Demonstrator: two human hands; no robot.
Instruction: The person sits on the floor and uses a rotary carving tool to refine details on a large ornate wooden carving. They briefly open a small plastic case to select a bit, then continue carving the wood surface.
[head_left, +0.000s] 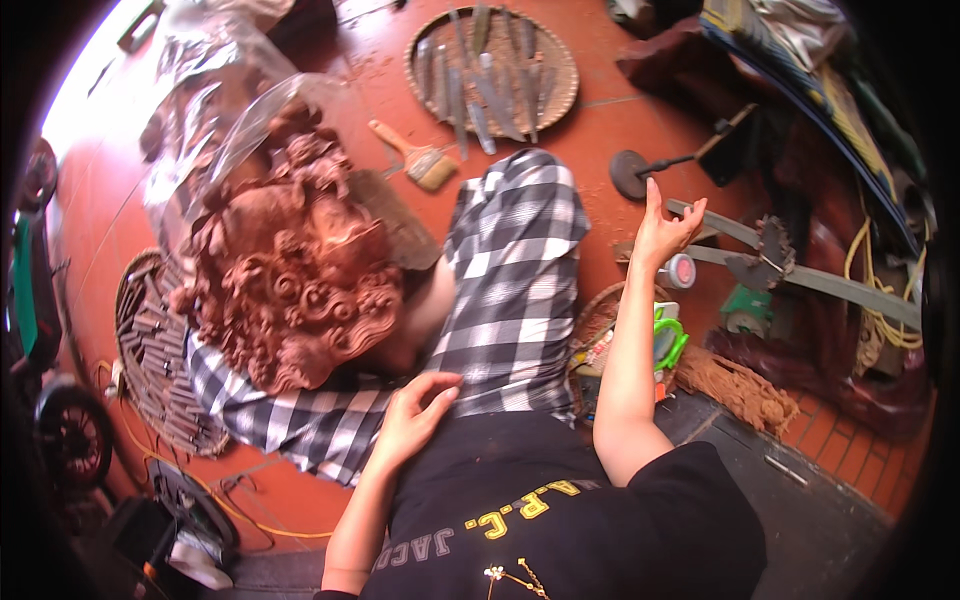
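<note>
Seemingly between grips
Right of the reddish carving point(290, 285), left hand point(410, 418) and right hand point(662, 238) loosely spread, empty; grasping calls for closing fingers.

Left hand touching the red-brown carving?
Apart. The head view shows a visible strip of checked trousers between the left hand and the carving's lower edge.

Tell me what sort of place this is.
Most likely a wood-carving workshop: a large, ornate reddish-brown carving, a round basket of blade-like tools, and a brush lying on the tiled floor all suggest it.
</note>
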